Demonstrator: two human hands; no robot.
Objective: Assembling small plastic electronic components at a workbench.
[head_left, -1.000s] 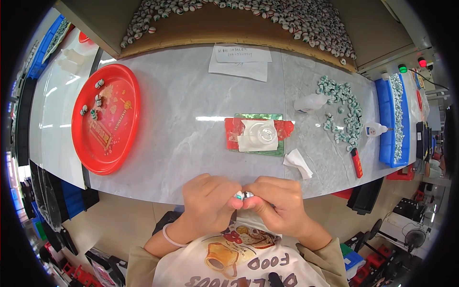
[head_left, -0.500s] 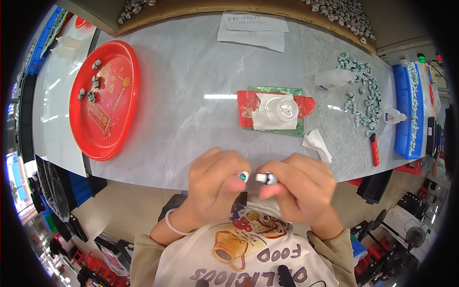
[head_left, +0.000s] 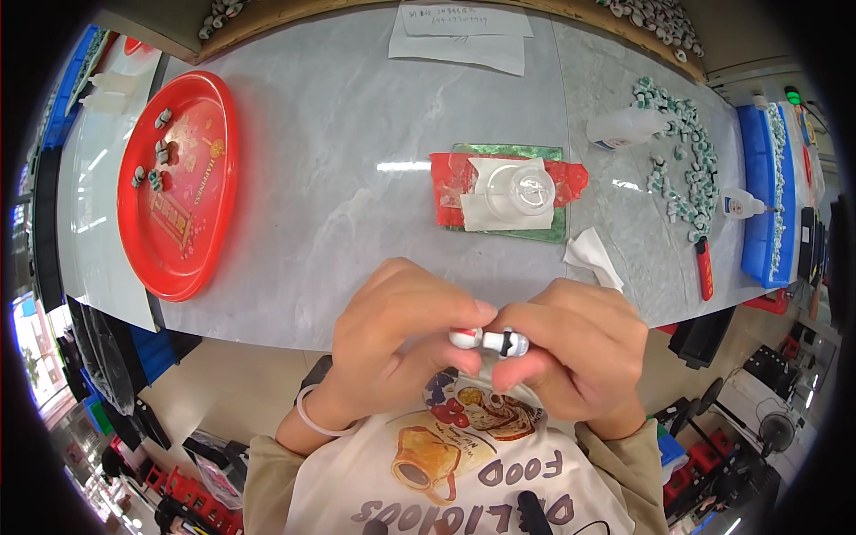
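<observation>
Close to the table's near edge, my left hand (head_left: 388, 325) pinches a small white rounded piece (head_left: 464, 339) with a red mark between thumb and index finger. Facing it, my right hand (head_left: 584, 348) is closed on a small white-and-black figure piece (head_left: 512, 344), whose white peg end points left. The peg end and the rounded piece are very close; I cannot tell whether they touch. Beyond my hands, a clear plastic cup (head_left: 532, 191) rests on white paper over a red wrapper (head_left: 448, 192) and a green-edged plate (head_left: 546, 236).
At the left lies a red oval tray (head_left: 227, 178) with several small figures. Several green-and-white pieces (head_left: 682, 134) are scattered at the right, by two white bottles (head_left: 621, 129), a red stick-shaped object (head_left: 704, 269), a crumpled tissue (head_left: 593, 256) and a blue bin (head_left: 756, 205). Paper sheets (head_left: 456, 49) lie far back.
Both hands have come closer together, bringing the two pieces nearly end to end. The left piece has turned, showing red where green showed before. The view has shifted slightly.
</observation>
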